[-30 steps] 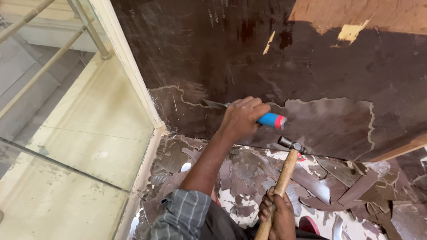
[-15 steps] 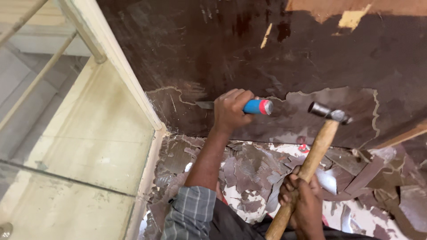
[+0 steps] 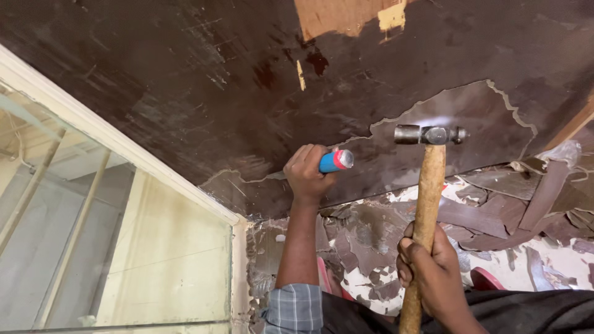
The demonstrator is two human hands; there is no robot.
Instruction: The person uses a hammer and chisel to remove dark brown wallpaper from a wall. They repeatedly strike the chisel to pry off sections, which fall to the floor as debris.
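Chisel [image 3: 335,161] at frame centre, blue handle gripped in closed left hand [image 3: 307,173], tip hidden under brown laminate [image 3: 204,105]. Hammer [image 3: 429,137] at 3 o'clock of chisel, shaft clasped by right hand [image 3: 436,272]. Blow best landed squarely on chisel butt; knuckles kept clear; blade angle kept shallow.

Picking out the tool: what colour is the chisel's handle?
Blue with a red band on the chisel handle, head view.
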